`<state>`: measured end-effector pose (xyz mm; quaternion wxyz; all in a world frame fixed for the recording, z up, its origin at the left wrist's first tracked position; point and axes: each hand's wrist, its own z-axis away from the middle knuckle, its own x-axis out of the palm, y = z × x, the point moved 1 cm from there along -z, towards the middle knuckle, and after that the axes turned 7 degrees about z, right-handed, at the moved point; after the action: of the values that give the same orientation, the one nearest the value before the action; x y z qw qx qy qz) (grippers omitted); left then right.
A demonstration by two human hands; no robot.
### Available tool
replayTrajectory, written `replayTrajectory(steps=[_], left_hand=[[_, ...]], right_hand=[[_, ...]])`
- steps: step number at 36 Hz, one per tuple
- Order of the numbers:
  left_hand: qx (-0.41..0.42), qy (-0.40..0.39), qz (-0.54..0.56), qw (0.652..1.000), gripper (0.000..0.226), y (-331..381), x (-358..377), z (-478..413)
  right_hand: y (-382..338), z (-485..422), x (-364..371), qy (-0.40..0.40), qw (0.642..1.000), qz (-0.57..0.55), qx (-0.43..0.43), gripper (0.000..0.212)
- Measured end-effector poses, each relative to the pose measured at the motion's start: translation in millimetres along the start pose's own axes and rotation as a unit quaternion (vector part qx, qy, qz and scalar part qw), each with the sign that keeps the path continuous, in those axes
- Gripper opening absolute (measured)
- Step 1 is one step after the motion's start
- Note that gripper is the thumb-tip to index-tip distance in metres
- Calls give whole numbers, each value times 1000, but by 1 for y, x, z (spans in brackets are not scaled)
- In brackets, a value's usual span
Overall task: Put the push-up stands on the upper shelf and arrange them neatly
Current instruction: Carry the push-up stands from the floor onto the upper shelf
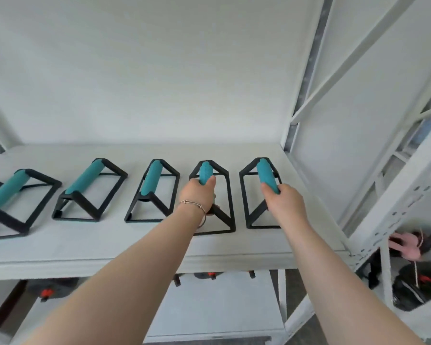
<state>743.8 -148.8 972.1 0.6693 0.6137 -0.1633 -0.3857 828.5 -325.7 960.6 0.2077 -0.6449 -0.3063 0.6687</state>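
1. You are gripping two push-up stands at once. Your left hand (pixel 201 192) is curling round the near end of the teal handle of the inner stand (pixel 205 171), and your right hand (pixel 285 204) is wrapping the near end of the handle of the end stand (pixel 264 173).
2. Both stands are sitting at the right end of the row on the upper shelf (pixel 135 242). Their black frames appear to be resting on the board, though your forearms are hiding parts of the front bars, so you cannot be sure they are fully settled.
3. Each handle's long axis is running away from you, front to back. Since you are holding the near ends, most of each stand is lying beyond your grip, and a small twist of the wrist is likely to swing the far end sideways.
4. The two held stands are standing near each other but apart. The middle stand (pixel 152 180) is sitting just left of the inner stand, so your left hand is the nearer one for matching that gap.
5. The second stand (pixel 86 179) and the first stand (pixel 8 190) are continuing the row leftwards. They look more slanted, which may be the wide lens.
6. The placing looks nearly done, with squaring and letting go probably remaining.
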Motion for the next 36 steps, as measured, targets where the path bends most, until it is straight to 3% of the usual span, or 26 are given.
replayTrajectory(steps=[6,12,15,18,21,23,28,31,36], left_hand=[[-63,-1,16,998,28,3,18,-32],[-76,-2,-3,997,28,2,24,-46],[-40,12,-98,994,37,2,23,-50],[11,33,-217,976,46,3,21,-50],[73,69,-238,966,45,4,6,-51],[135,85,-278,947,46,4,-4,-50],[257,135,-427,857,58,-1,-34,-43],[249,159,-475,829,64,-4,-76,-45],[223,185,-483,826,67,-18,-148,-42]], right_hand=[[8,-36,17,-41,999,-1,15,43],[8,-50,21,-60,998,9,15,40],[10,-52,20,-66,997,29,14,38],[11,-52,20,15,996,76,-48,50],[-8,-49,21,114,972,136,-153,59],[-23,-45,22,146,958,127,-212,61],[-46,-34,34,149,935,121,-299,68],[-78,-18,50,120,928,137,-324,72],[-127,9,86,111,917,153,-351,72]])
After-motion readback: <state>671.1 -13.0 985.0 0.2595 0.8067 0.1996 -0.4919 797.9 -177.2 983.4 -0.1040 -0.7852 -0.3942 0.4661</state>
